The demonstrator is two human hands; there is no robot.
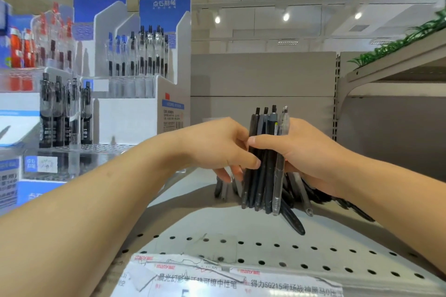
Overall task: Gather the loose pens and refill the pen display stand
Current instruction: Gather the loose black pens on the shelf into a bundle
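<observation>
A bundle of pens (264, 161), mostly black and grey with one clear barrel on its right, stands upright between the two hands, its long axis near vertical, clicker ends up and tips down on the perforated shelf (241, 251). The right hand (306, 152) wraps the bundle from the right, thumb across the near side and fingers clamped around the barrels. The left hand (217, 147) meets it from the left, thumb pressed to the bundle's near left side, its fingers curled down at the bundle's left edge. More loose pens (293, 219) lie on the shelf under and behind the right hand, slanting toward the near right. The pen display stand (147, 94) sits far left, with pens upright in its tiers. Price labels (217, 277) line the shelf's near edge.
</observation>
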